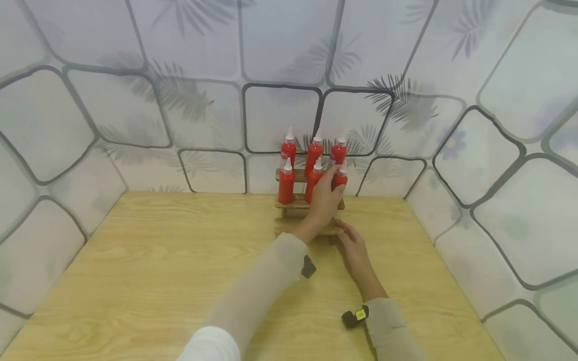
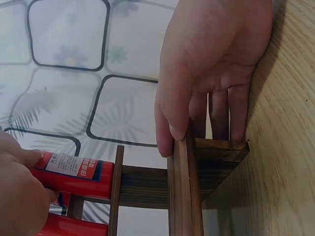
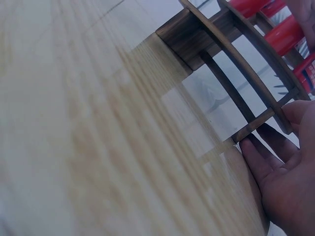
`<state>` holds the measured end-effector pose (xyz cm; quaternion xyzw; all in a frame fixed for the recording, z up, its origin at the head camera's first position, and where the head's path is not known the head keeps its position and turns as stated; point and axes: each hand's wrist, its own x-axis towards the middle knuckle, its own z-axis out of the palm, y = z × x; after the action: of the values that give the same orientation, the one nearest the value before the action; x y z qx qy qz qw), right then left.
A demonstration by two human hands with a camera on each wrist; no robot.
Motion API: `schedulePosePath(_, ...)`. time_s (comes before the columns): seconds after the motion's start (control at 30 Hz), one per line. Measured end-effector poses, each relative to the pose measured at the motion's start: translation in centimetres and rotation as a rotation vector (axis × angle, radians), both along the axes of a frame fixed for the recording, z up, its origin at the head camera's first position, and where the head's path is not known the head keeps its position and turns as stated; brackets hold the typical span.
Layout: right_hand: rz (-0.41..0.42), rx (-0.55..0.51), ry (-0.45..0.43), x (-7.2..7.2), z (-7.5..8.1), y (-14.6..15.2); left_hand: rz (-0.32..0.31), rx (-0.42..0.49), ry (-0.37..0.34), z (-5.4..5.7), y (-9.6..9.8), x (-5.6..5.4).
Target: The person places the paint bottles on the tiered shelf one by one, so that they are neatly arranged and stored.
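Observation:
A stepped wooden rack (image 1: 289,226) stands on the table near the back wall, carrying red squeeze bottles with white pointed nozzles. My left hand (image 1: 324,200) reaches over the lower step and grips the right-hand squeeze bottle (image 1: 341,179) of the middle step. In the left wrist view this bottle (image 2: 74,169) shows a white and blue label, its base close against the step board. At the rack's lower right end, my right hand (image 1: 354,250) holds the lowest step. The left wrist view shows its thumb (image 2: 179,120) on the board and its fingers beyond the end piece.
Two more squeeze bottles (image 1: 286,185) share the middle step, and three (image 1: 289,150) stand in a row on the top step behind. The wooden table (image 1: 180,260) runs back to a patterned wall (image 1: 207,115), with another wall (image 1: 506,165) at the right.

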<state>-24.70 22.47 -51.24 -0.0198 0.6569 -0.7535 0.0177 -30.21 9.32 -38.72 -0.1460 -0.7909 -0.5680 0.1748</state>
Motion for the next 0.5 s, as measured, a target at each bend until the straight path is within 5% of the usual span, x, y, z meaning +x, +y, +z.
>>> schedulePosePath(0.5,-0.031,0.003,-0.011,-0.29,-0.05,-0.23,0.013,-0.002,0.036,0.35,0.06,-0.03)
